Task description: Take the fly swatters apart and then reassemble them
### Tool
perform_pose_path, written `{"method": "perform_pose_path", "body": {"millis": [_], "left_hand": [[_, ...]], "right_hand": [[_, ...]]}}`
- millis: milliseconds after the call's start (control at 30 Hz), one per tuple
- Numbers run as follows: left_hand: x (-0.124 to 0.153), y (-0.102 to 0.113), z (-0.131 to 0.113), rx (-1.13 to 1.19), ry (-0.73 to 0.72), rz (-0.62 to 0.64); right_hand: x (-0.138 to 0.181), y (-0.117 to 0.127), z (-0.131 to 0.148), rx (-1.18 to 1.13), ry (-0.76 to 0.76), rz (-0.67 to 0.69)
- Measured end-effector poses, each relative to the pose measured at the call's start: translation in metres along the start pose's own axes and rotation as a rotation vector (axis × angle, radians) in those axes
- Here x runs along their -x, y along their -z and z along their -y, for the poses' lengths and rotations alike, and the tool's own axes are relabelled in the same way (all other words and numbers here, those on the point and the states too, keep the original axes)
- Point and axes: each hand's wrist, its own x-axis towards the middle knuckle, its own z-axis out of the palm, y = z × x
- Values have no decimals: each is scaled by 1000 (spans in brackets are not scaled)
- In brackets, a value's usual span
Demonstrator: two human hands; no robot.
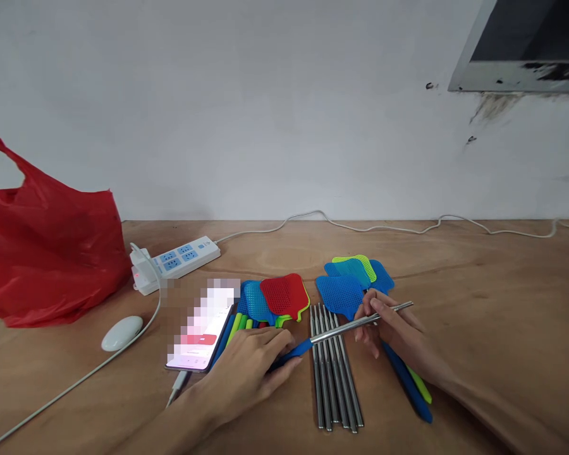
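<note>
That steel rod [346, 325] stretched between both hands looks light, stiff and kinda slick, so the left hand [251, 373] clamps its blue grip [298, 349] while the right hand [391, 332] pinches bare metal.

Glossy metal rods [334, 373]; plastic mesh swatter heads [284, 294]; matt wood table [478, 303].

One head-worn camera looks forward and down across the wooden counter [478, 303], close above the left hand [249, 373] and right hand [393, 332], facing a white wall [265, 95]; the edges look bowed, perhaps from a wide lens.
</note>
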Motion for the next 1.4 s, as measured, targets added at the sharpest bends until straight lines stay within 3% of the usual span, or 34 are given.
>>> {"method": "perform_pose_path", "body": {"millis": [233,400,467,633,700,933,1067,1167,1233,1333,1400], "left_hand": [[2,-1,0,102,13,-13],[3,-1,-1,159,13,-23],[2,-1,-2,168,24,-31],[3,0,-4,161,64,-65],[4,0,-3,154,60,-73],[2,-1,-3,144,50,-23],[0,5,-10,164,48,14],[0,7,-12,149,56,30],[0,7,-12,137,79,22],[1,7,-10,163,130,3],[1,8,-10,207,166,3]], "right_hand": [[-1,5,-2,132,77,-123],[5,-3,2,31,-125,170],[5,-5,3,-49,-163,207],[-1,-1,1,51,-17,-127],[-2,2,1,113,-7,-176],[-1,5,2,163,-36,-100],[3,2,1,197,-78,35],[2,7,-1,214,-23,61],[-1,12,-3,340,80,-46],[-5,18,-9,727,293,-232],[-6,19,-15,995,418,-241]]}}
